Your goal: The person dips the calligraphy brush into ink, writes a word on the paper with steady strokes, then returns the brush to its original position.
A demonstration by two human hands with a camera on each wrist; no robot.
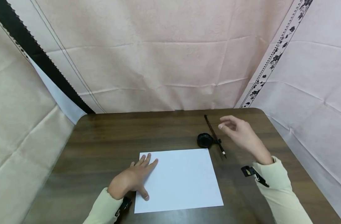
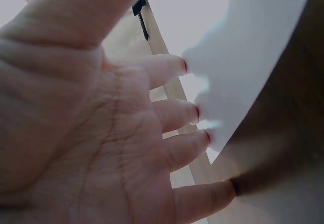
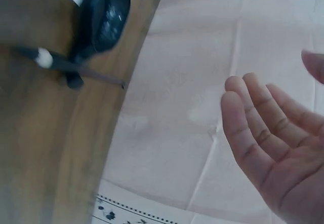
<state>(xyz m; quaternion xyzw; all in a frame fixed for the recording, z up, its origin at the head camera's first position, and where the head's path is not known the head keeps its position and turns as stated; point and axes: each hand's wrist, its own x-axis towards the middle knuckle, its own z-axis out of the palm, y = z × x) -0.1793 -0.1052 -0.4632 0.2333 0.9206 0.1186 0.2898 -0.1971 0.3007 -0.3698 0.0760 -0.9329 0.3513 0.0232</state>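
Note:
My left hand (image 1: 132, 178) lies with fingers spread over the left edge of a blank white sheet of paper (image 1: 181, 180). In the left wrist view three fingertips press on the paper (image 2: 248, 57), while the little finger touches the tabletop beyond its corner. My right hand (image 1: 240, 132) hovers to the right of a writing brush (image 1: 214, 134), its fingers loosely bent and holding nothing. The brush has a dark handle, a white band and a dark tip pointing toward me. It leans across the small rest of a round black ink dish (image 1: 205, 140), at the sheet's far right corner.
Brown wood-grain table (image 1: 103, 158) with rounded far corners. Pale cloth (image 1: 159, 62) hangs behind it and at both sides, with a black floral border on the right. A dark device (image 1: 250, 171) is strapped at each wrist.

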